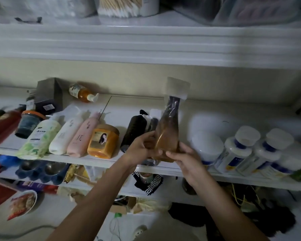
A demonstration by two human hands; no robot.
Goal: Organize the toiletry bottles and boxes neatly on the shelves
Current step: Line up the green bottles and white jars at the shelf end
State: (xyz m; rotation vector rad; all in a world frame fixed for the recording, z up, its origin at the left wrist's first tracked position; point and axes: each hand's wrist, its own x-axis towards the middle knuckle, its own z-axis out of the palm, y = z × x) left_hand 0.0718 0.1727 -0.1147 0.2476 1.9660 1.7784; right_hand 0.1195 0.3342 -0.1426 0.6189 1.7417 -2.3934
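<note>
Left hand and right hand wrap fingers round the base of the upright amber bottle.

This looks like a home storage cupboard: white shelves crowded with lotion bottles, an orange hair-cream jar, cotton swabs and white supplement jars. Lower down are a blue baking tray, a snack packet and crumpled dark clothing.

"Accen" on green-white bottle; other labels unreadable
</note>
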